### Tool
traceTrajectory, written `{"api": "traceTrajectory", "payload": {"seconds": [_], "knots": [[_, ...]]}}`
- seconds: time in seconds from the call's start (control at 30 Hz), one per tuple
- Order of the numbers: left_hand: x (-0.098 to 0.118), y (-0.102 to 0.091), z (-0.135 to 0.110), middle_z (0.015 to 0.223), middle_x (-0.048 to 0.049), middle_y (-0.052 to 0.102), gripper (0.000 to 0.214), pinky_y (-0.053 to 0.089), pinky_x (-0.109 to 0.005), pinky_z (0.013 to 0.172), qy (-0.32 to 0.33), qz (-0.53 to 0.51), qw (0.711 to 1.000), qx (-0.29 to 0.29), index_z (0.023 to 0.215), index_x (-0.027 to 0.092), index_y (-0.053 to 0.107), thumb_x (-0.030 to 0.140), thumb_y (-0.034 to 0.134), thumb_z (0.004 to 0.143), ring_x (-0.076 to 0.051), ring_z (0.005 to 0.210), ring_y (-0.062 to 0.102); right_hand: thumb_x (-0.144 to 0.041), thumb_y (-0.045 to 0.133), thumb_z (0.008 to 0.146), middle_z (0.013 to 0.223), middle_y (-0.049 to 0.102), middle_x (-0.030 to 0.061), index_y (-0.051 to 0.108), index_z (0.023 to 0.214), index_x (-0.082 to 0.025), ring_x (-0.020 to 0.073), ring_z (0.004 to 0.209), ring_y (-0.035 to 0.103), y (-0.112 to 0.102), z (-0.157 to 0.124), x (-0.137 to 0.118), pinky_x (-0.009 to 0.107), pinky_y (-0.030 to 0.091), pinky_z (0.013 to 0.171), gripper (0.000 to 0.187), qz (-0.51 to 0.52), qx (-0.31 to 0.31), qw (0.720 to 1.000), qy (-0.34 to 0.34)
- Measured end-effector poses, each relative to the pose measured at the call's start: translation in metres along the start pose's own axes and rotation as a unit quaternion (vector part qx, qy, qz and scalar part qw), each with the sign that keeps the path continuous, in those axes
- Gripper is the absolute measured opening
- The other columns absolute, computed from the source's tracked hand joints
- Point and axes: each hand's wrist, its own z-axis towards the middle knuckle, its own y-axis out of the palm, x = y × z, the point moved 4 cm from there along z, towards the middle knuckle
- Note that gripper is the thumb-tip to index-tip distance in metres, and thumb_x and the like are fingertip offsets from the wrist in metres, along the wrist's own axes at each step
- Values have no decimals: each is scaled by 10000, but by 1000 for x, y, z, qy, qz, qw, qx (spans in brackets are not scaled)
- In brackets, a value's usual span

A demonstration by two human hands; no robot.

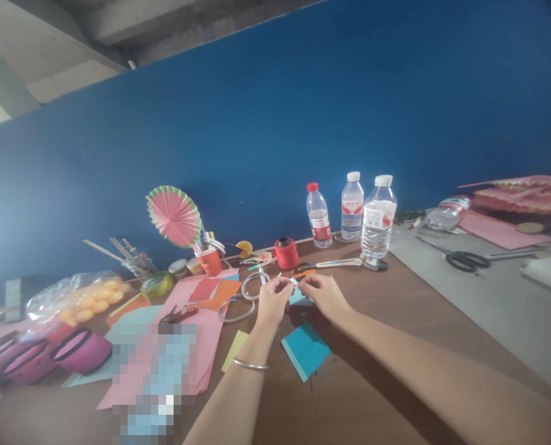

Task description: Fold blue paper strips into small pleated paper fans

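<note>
Above the brown table, my left hand (274,300) and my right hand (325,298) meet with their fingertips pinched on a small white piece (294,282). It is too small to tell whether it is paper or tape. Behind and below the fingers a light blue paper (302,298) partly shows. Closer to me lies a blue paper square (307,351) with a paler strip along one side. A yellow paper slip (235,350) rests to the left of my left forearm, which wears a silver bracelet.
Beyond my hands stand a red thread spool (286,254), a utility knife (339,263) and water bottles (379,216). Pink paper sheets (205,334), pliers (179,314) and a paper fan (174,216) in a red cup (209,262) are leftward. Black scissors (465,260) lie at right.
</note>
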Motion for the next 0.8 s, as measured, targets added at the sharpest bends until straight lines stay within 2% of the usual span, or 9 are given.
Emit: {"api": "traceTrajectory", "payload": {"seconds": [0.67,0.73,0.8], "knots": [[4,-1,0,501,38,531,92,286,-173,396,25,38,999,2,594,152,573,235,556,630,-49,382,382,-334,508,699,549,532,-19,569,613,-156,125,542,480,3,1,3,224,347,513,207,-1,-16,1000,0],[3,-1,1,490,40,522,90,284,-176,398,28,46,999,3,582,153,569,227,550,630,-48,375,375,-337,511,711,607,566,-5,577,658,-160,139,586,508,1,-2,-1,234,366,544,196,-15,-3,1000,-14],[2,-1,1,471,46,504,90,292,-180,406,31,53,998,5,572,156,563,221,546,632,-51,370,373,-322,503,734,716,601,15,580,756,-172,156,661,532,-3,-6,-9,246,383,598,170,-57,29,996,-65]]}}
